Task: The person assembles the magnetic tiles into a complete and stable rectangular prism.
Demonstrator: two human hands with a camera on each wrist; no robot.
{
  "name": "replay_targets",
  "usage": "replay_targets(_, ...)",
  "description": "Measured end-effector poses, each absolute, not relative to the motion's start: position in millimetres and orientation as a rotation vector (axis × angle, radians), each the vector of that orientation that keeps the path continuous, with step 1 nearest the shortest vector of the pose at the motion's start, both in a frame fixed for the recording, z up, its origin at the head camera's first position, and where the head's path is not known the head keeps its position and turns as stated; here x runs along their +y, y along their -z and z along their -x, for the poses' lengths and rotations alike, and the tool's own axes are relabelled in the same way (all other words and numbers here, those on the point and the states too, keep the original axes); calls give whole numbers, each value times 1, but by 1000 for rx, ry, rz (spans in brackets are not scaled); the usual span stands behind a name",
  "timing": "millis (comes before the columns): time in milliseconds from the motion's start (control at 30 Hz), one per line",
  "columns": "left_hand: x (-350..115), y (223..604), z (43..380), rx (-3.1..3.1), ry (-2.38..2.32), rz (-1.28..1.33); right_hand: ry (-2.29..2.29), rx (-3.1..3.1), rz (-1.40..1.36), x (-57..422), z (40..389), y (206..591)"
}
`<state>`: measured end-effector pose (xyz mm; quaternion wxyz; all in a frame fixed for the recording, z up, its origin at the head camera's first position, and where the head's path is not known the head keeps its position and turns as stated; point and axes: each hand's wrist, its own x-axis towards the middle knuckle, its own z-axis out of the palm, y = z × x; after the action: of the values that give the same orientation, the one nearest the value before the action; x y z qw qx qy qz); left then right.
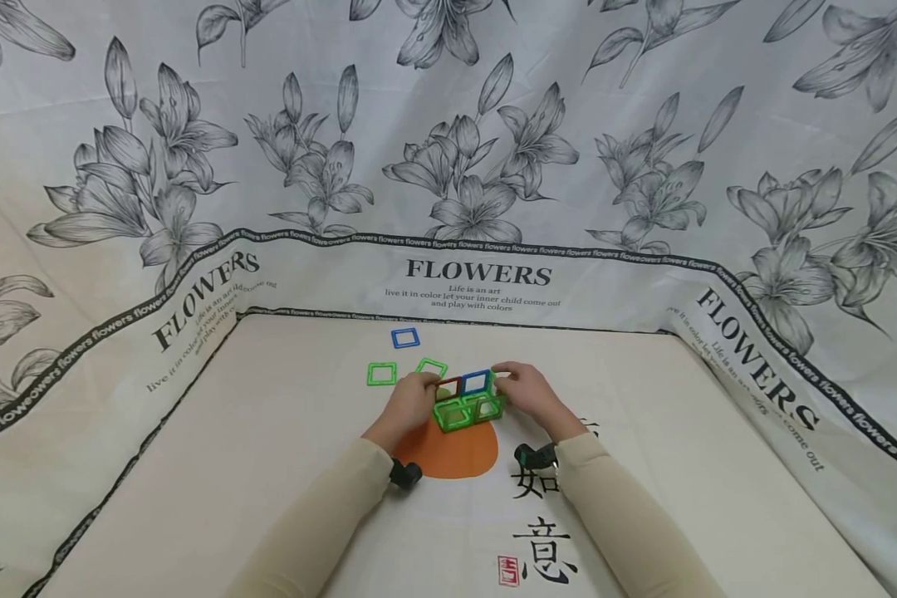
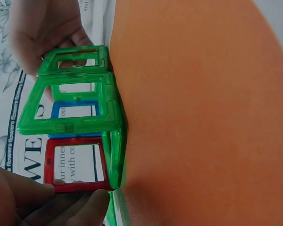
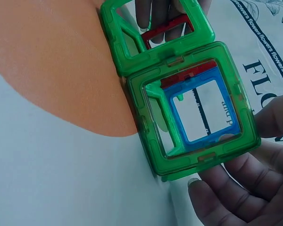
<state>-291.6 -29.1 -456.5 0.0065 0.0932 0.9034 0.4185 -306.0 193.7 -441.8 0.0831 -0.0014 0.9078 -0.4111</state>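
A block built of magnetic tile frames (image 1: pixel 456 423), with green, red and blue squares, is held between both hands over the orange circle on the cloth. My left hand (image 1: pixel 409 407) pinches its left end; in the left wrist view the left fingertips (image 2: pixel 96 207) lie at the lower edge of the red tile (image 2: pixel 75 188). The right hand (image 1: pixel 531 390) grips the other end, and in the right wrist view its curled fingers (image 3: pixel 236 188) meet the corner of a green tile (image 3: pixel 247 117). Through that frame a blue tile (image 3: pixel 207 142) shows.
Behind the block lie a loose blue tile (image 1: pixel 406 345), a green tile (image 1: pixel 381 384) and another green tile (image 1: pixel 435 361), partly hidden by the block. The pale cloth with black characters (image 1: pixel 544 548) covers the table. A flower-printed curtain (image 1: pixel 478 208) encloses the back and sides.
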Motion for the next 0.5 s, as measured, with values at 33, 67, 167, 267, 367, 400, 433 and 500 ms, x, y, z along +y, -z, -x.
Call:
replay_targets(33,-29,457,293,2827,-1315,-298,1238,2700,4,194,306,442)
replay_targets(67,-28,457,294,2825,-1323,-304,1249,2689,3,195,305,442)
replay_targets(167,-27,457,296,2813,-1335,-308,1286,2661,0,197,303,441)
replay_targets(267,-25,457,298,2804,-1340,-292,1311,2648,-3,197,301,441)
replay_targets(367,-24,457,301,2806,-1344,-283,1341,2634,-10,198,300,442)
replay_targets(400,-24,457,302,2806,-1345,-283,1351,2628,-11,198,300,443)
replay_targets(433,-23,457,303,2802,-1351,-285,1361,2625,-15,199,300,444)
replay_targets(500,-23,457,305,2793,-1358,-287,1390,2613,-24,199,300,445)
